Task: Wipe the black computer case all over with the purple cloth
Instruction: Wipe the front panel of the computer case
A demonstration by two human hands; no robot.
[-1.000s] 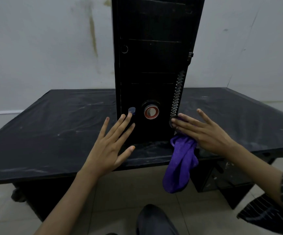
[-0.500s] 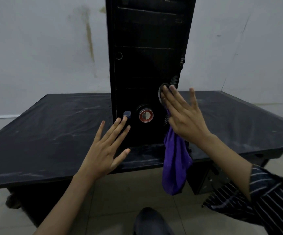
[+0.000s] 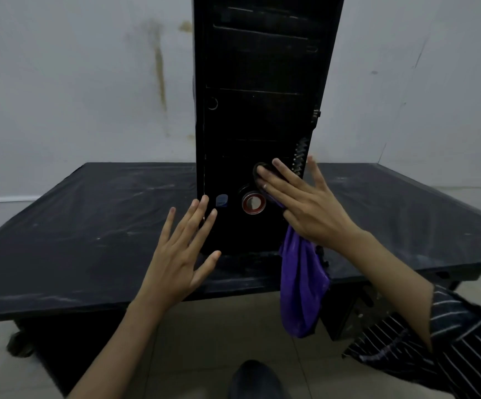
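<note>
Currently case stands upright near the front edge of the table. Right hand is flat, fingers straight, pressing cloth onto the lower front panel; most of the cloth hangs loose below the palm. Left hand is open, fingers spread, tips at the case's lower left edge, contact unclear, holding nothing. Risks: cloth is only pinned, not gripped, so a fast stroke could drop it; a hard push may tip the tall case backward.

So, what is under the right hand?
The cloth, pressed against the case front; its loose end hangs below the right hand. The case surface beneath the palm is covered and cannot be seen.
</note>
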